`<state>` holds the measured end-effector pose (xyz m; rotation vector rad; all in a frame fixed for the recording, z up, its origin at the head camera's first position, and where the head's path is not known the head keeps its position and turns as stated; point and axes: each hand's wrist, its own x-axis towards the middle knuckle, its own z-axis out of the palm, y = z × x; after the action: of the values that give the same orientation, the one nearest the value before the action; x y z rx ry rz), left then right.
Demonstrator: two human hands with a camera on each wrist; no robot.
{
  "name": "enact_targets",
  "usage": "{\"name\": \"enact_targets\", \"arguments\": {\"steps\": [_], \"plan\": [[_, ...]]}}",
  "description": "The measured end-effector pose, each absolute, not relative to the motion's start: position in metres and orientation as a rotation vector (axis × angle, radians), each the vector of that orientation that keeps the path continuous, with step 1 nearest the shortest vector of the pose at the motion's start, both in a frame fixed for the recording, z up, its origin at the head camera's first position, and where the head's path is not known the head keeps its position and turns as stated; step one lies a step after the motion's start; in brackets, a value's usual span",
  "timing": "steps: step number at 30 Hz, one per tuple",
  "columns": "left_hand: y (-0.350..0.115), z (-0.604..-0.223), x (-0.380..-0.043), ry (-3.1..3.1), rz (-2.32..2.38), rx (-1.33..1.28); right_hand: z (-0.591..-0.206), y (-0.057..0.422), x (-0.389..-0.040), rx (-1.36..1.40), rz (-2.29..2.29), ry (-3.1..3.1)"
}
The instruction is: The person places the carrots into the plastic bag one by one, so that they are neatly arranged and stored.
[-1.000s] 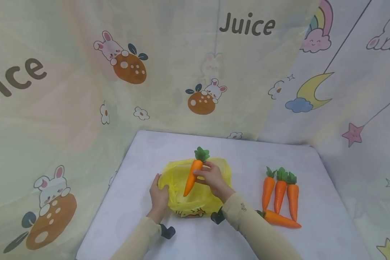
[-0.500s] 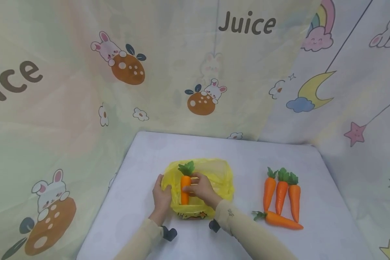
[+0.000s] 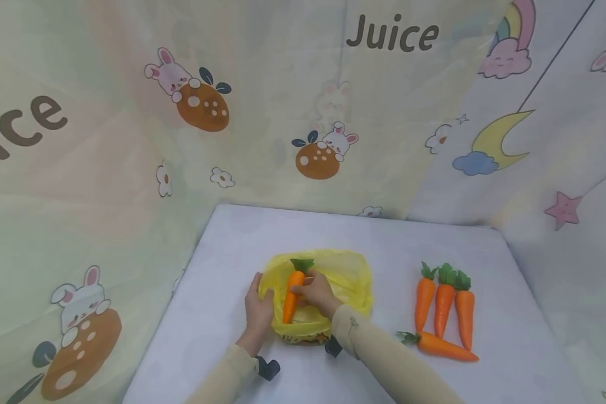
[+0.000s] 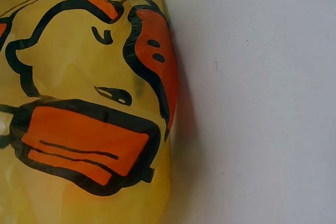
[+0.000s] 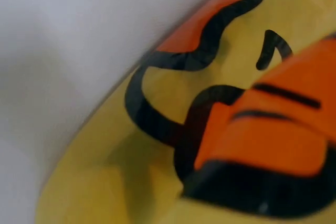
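Note:
A yellow plastic bag [image 3: 352,280] lies with its mouth spread wide in the middle of the table. At its left rim my left hand [image 3: 259,308] grips the plastic, thumb toward the opening. My right hand [image 3: 319,292] reaches over the opening and pinches an orange carrot [image 3: 292,297] near its green top. The carrot stands tilted inside the mouth, tip toward the bag's near side. Both wrist views are filled by the bag's printed side [image 4: 79,72], with orange and black cartoon shapes [image 5: 273,129]; neither shows the hands.
To the right, three carrots [image 3: 444,308] lie side by side with their leaves pointing away. Another carrot [image 3: 446,347] lies crosswise just nearer. The white table [image 3: 384,241] ends at a printed cloth backdrop [image 3: 262,101]. Black wrist devices [image 3: 269,369] sit under both sleeves.
My right hand has lowered the carrot from above the bag into its mouth and moved slightly left and nearer. My left hand keeps its place at the rim.

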<state>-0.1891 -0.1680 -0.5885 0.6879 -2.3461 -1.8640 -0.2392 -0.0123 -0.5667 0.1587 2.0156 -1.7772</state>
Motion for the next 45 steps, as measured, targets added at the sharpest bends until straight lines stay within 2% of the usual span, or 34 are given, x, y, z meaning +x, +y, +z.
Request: {"name": "enact_targets", "arguments": {"steps": [12,21,33,45], "plan": [[-0.164,-0.589,-0.186,-2.342,-1.872,0.642,-0.583,-0.016,-0.244,0.171,-1.689,2.082],[-0.166,-0.587,-0.191,-2.341,-1.864,0.65,-0.575,-0.015,-0.243,0.156,-1.689,2.013],[-0.17,-0.586,-0.192,-2.355,-1.832,0.673,-0.559,0.002,-0.233,-0.194,-1.492,2.135],[-0.174,-0.584,-0.19,-2.374,-1.872,0.717,-0.499,0.066,-0.212,-0.592,-1.065,2.798]]}}
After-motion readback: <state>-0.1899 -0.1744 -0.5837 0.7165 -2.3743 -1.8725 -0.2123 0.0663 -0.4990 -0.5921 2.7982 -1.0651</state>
